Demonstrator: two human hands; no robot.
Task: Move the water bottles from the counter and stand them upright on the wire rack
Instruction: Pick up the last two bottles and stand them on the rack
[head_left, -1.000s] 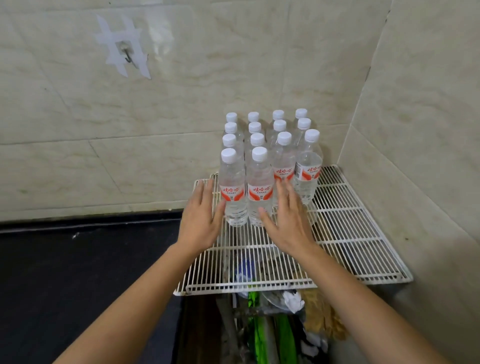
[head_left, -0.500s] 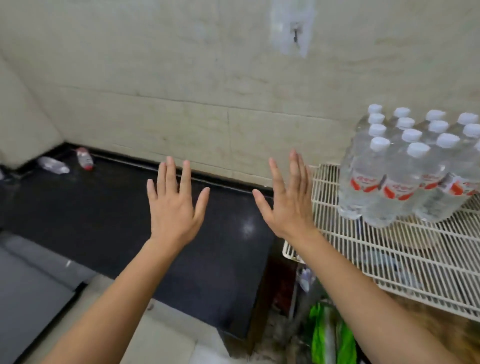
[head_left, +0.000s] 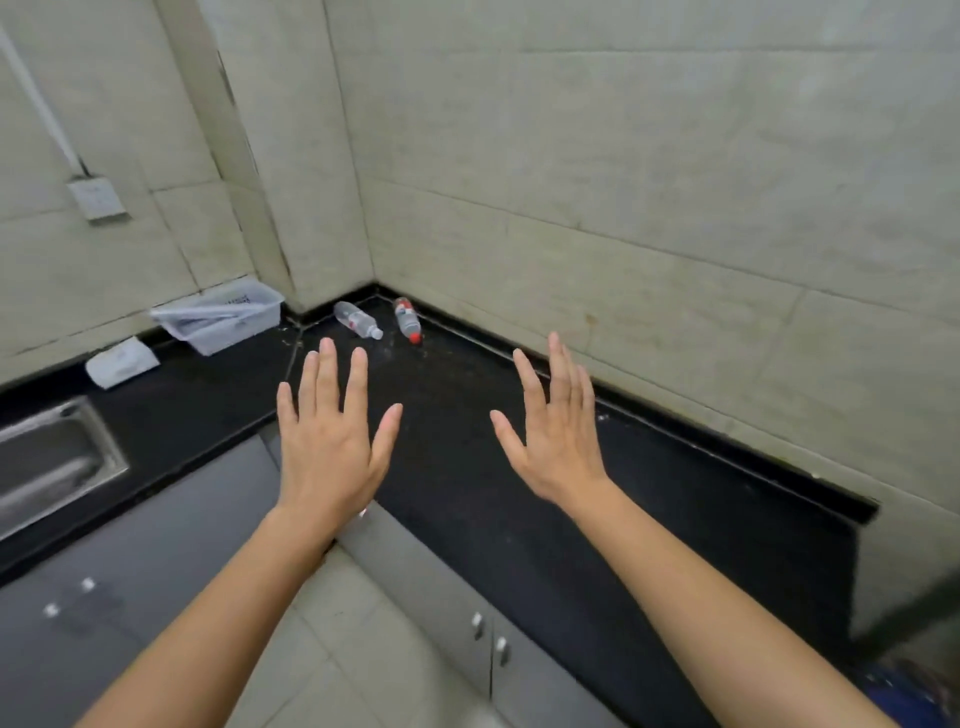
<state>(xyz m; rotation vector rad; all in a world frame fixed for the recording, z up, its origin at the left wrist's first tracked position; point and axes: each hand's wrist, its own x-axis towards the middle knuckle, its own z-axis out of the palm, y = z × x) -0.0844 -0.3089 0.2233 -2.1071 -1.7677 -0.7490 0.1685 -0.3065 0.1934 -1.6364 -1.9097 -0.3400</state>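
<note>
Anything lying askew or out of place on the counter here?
Yes: two water bottles lie on their sides in the counter's far corner, not upright. Both hands are open and empty.

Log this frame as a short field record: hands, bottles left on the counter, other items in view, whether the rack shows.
left hand: open, fingers spread, empty, raised over the counter edge
right hand: open, empty, over the black counter
bottles on counter: two, both lying down in the far corner
clear-capped bottle: on its side, cap toward the camera
red-capped bottle: on its side, beside it, apart
white tray: tilted against the wall, left of the bottles
sink: at left edge
wire rack: not in view
</note>
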